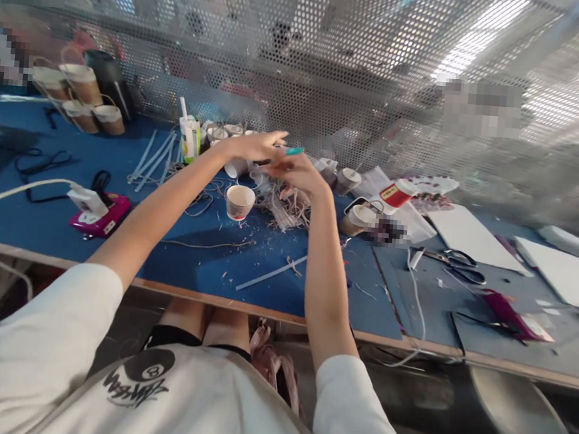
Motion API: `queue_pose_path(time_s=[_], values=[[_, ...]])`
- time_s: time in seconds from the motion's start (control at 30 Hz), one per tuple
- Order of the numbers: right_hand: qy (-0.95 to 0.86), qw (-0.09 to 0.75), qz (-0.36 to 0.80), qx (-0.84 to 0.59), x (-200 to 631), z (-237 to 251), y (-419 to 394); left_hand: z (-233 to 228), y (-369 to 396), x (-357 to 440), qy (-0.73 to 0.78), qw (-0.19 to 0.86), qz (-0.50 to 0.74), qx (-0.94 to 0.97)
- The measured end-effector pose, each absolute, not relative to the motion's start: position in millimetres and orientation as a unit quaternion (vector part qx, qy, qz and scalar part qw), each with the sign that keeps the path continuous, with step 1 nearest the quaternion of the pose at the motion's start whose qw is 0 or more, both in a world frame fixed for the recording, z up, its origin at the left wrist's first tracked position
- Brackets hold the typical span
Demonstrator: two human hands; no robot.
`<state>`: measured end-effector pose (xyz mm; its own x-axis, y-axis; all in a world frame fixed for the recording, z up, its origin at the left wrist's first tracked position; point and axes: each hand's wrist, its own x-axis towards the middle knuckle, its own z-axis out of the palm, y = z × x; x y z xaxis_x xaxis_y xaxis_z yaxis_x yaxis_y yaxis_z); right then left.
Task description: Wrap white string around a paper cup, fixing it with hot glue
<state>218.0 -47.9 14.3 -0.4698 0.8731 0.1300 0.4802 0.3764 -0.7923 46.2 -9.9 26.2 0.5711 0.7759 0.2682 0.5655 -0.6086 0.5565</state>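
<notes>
Both my hands meet over the clutter at the back of the blue table. My left hand [257, 146] reaches in from the left with some fingers stretched out; its fingertips overlap the other hand. My right hand [296, 172] is bent to the left, its fingers closed around a slim thing with a teal end [294, 151]; its kind is unclear. Just below stands a paper cup [239, 203], upright and apart from both hands. Behind the hands are more paper cups [233, 131], partly hidden. A tangle of twine and plastic scraps [290, 207] lies under my right hand.
Glue sticks [156, 160] and a magenta power strip [102, 215] lie left. Cups with twine handles [82, 87] stand back left. On the right are scissors [454, 260], white boards [478, 237] and another magenta strip [515, 315]. A perforated metal screen [331, 66] bounds the back.
</notes>
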Motion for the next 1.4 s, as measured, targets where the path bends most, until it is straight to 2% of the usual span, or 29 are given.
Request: queue_pose_path(time_s=[0.1, 0.27, 0.5, 0.63, 0.7, 0.77, 0.83, 0.93, 1.0, 1.07, 1.2, 1.33, 1.4], values=[[-0.779, 0.323, 0.314, -0.436, 227, 27, -55, 2, -34, 35, 0.391, 0.275, 0.22, 0.85], [-0.762, 0.384, 0.278, -0.442, 238, 37, -61, -21, -62, 30, 0.38, 0.195, 0.128, 0.895], [-0.736, 0.446, 0.283, -0.422, 243, 39, -60, 2, -68, 12, 0.467, 0.112, -0.039, 0.877], [-0.732, 0.473, 0.281, -0.403, 237, 43, -66, 3, -54, -3, 0.458, 0.127, -0.118, 0.872], [-0.742, 0.466, 0.283, -0.391, 233, 43, -69, -1, -52, -3, 0.444, 0.14, -0.074, 0.882], [-0.754, 0.45, 0.283, -0.385, 229, 44, -71, -7, -56, 7, 0.41, 0.172, 0.051, 0.894], [-0.763, 0.43, 0.275, -0.396, 227, 45, -72, -13, -63, 23, 0.36, 0.233, 0.18, 0.885], [-0.76, 0.398, 0.259, -0.443, 225, 47, -72, -25, -77, 50, 0.351, 0.326, 0.26, 0.839], [-0.749, 0.39, 0.251, -0.473, 225, 49, -71, -34, -86, 65, 0.417, 0.319, 0.272, 0.806], [-0.738, 0.396, 0.248, -0.487, 224, 50, -71, -44, -92, 78, 0.471, 0.276, 0.233, 0.805], [-0.734, 0.426, 0.246, -0.468, 223, 50, -75, -58, -94, 98, 0.477, 0.223, 0.148, 0.837], [-0.741, 0.443, 0.239, -0.444, 237, 49, -70, -50, -85, 98, 0.403, 0.281, 0.156, 0.857], [-0.734, 0.453, 0.204, -0.464, 253, 46, -61, -32, -81, 86, 0.38, 0.336, 0.204, 0.837]])
